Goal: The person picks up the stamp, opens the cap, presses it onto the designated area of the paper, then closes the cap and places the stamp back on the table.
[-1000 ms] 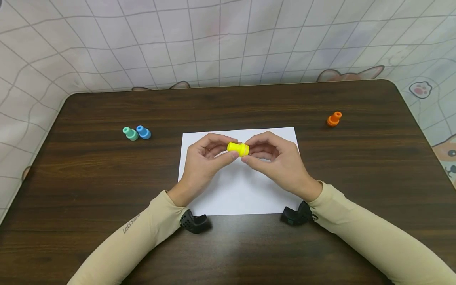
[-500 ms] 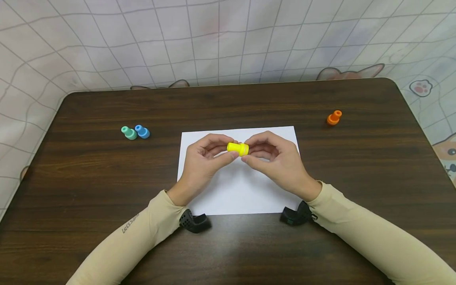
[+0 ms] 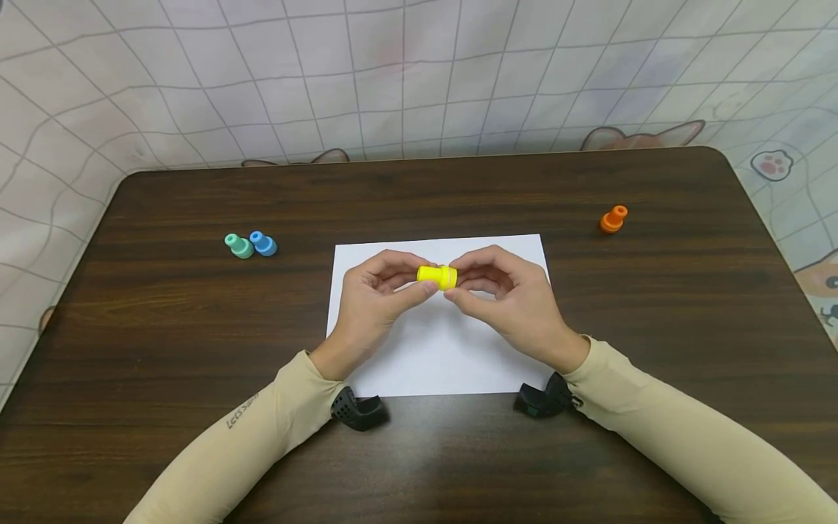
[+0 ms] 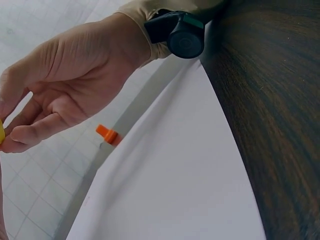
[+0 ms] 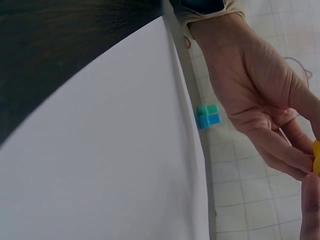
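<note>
A small yellow plastic piece [image 3: 437,276] is held above a white sheet of paper [image 3: 439,349] in the head view. My left hand [image 3: 380,295] pinches its left end and my right hand [image 3: 500,295] pinches its right end. The left wrist view shows the right hand [image 4: 65,85] with curled fingers and a sliver of yellow at the frame's left edge. In the right wrist view the left hand [image 5: 260,95] appears, with a bit of the yellow piece [image 5: 316,157] at the right edge.
A green piece [image 3: 238,245] and a blue piece [image 3: 264,243] lie side by side at the left of the dark wooden table [image 3: 164,327]. An orange piece [image 3: 613,219] sits at the right. A grid-patterned cloth [image 3: 393,73] hangs behind.
None of the objects has shifted; the hands keep the same hold on the yellow piece, with only a slight wobble of the view.
</note>
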A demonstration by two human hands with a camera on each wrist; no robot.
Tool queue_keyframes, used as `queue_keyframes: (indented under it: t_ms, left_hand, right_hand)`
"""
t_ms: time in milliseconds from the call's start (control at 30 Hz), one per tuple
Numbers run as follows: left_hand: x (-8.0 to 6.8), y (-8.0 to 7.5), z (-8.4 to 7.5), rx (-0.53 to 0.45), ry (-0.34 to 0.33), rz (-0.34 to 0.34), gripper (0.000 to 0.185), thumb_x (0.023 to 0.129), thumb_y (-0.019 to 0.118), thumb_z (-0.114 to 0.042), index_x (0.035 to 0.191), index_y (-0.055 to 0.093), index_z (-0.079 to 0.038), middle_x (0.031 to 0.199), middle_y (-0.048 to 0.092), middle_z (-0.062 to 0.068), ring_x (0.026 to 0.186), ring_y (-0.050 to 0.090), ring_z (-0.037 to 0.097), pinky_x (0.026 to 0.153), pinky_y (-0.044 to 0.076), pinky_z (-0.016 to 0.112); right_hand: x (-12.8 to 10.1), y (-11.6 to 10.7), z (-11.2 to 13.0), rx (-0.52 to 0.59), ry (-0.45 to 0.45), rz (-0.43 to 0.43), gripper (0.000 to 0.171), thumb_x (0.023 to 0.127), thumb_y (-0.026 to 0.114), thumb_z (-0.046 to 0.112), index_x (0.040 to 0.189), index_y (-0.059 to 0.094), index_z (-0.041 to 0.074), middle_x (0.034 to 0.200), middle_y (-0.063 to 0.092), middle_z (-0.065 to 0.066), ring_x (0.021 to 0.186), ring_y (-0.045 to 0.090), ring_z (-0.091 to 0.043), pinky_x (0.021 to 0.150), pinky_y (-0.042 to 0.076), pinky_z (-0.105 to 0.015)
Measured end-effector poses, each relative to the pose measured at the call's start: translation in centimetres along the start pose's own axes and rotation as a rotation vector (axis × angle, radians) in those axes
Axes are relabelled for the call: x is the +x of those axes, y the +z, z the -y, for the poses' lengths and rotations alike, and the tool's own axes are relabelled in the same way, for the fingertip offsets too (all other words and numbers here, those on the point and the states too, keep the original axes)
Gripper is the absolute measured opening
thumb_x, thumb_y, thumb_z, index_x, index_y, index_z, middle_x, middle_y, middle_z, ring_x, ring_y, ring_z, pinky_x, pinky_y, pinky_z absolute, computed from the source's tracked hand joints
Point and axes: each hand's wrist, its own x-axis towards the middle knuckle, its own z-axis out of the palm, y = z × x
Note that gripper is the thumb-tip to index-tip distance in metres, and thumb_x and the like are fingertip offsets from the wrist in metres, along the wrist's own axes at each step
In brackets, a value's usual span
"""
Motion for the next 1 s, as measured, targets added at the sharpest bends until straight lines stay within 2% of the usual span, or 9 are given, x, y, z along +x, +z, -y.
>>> queue_keyframes:
  t_ms: [133,300,367,533,633,833,1000]
  left_hand:
    - [-0.03,0.05,0.12,-0.002,-0.010,-0.002,0.029,0.085,0.077,0.006,0.113,0.068,0.009,0.104,0.075,-0.005,0.096,0.074,0.012,0.094,0.064,0.029]
    - [-0.08,0.02,0.10,0.017,-0.039,-0.012,0.028,0.084,0.078,0.004,0.110,0.069,0.009,0.099,0.075,-0.005,0.092,0.074,0.010,0.089,0.065,0.027]
    - [-0.10,0.01,0.08,0.019,-0.043,-0.014,0.028,0.084,0.078,0.004,0.110,0.069,0.009,0.099,0.075,-0.005,0.091,0.075,0.010,0.088,0.065,0.026]
    - [-0.12,0.00,0.13,0.013,-0.039,-0.018,0.028,0.084,0.078,0.004,0.110,0.068,0.009,0.099,0.075,-0.006,0.091,0.075,0.010,0.089,0.065,0.027]
    - [-0.13,0.04,0.06,0.013,-0.038,-0.024,0.028,0.084,0.078,0.004,0.110,0.069,0.008,0.098,0.075,-0.006,0.091,0.074,0.010,0.089,0.065,0.027]
    - [-0.06,0.06,0.05,-0.001,-0.042,-0.038,0.028,0.085,0.077,0.005,0.111,0.068,0.008,0.097,0.075,-0.007,0.089,0.074,0.009,0.088,0.065,0.027]
    - [0.03,-0.05,0.07,-0.016,-0.045,-0.047,0.026,0.086,0.076,0.005,0.111,0.069,0.007,0.096,0.075,-0.007,0.088,0.074,0.009,0.087,0.065,0.026]
  right_hand:
    - [-0.10,0.03,-0.07,-0.002,-0.030,-0.008,0.039,0.076,0.078,-0.021,0.111,0.067,-0.008,0.109,0.070,-0.017,0.089,0.072,-0.012,0.087,0.064,-0.024]
    - [-0.14,0.01,-0.12,-0.008,-0.081,0.001,0.039,0.074,0.079,-0.022,0.108,0.068,-0.008,0.106,0.072,-0.005,0.089,0.072,-0.013,0.086,0.065,-0.026]
    - [-0.13,0.03,-0.15,-0.006,-0.096,0.003,0.039,0.073,0.079,-0.023,0.107,0.069,-0.007,0.105,0.072,-0.005,0.089,0.073,-0.013,0.086,0.065,-0.027]
    - [-0.09,0.10,-0.29,0.002,-0.101,-0.002,0.039,0.073,0.079,-0.022,0.107,0.069,-0.007,0.104,0.073,-0.007,0.088,0.072,-0.013,0.085,0.065,-0.026]
    - [-0.09,0.10,-0.33,-0.002,-0.103,-0.003,0.039,0.073,0.079,-0.022,0.107,0.068,-0.007,0.104,0.073,-0.004,0.088,0.073,-0.013,0.084,0.065,-0.026]
    - [0.04,-0.03,-0.39,-0.033,-0.132,0.000,0.039,0.073,0.079,-0.023,0.107,0.067,-0.008,0.105,0.072,-0.016,0.089,0.073,-0.010,0.085,0.065,-0.027]
    - [0.14,-0.16,-0.36,-0.050,-0.138,-0.001,0.039,0.073,0.079,-0.022,0.108,0.067,-0.008,0.106,0.071,-0.019,0.090,0.072,-0.009,0.086,0.065,-0.026]
